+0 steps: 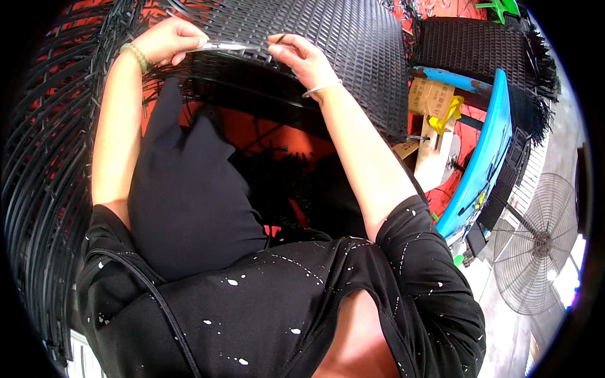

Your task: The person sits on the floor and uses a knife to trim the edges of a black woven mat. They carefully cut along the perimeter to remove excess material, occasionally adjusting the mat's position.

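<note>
Across the top of the view lies a black woven wicker panel (pixel 340 38), its near edge curving toward me. My left hand (pixel 169 41) is closed in a pinch on one end of a thin, pale, shiny strip (pixel 227 46) that runs to the right along this edge. Whether it is a tool or a glinting strand, I cannot tell. My right hand (pixel 302 60) is at the same edge, a little right of the strip's far end. Its fingers are curled together, with a small dark piece showing at the fingertips, too small to name.
Loose black strands (pixel 44 164) hang in a thick bundle on the left. To the right stand a blue curved frame (pixel 495 132), a brown cardboard box (pixel 430 96), a yellow piece (pixel 447 116) and a large wire-guarded fan (pixel 539 242). Another woven panel (pixel 479 53) lies at the upper right.
</note>
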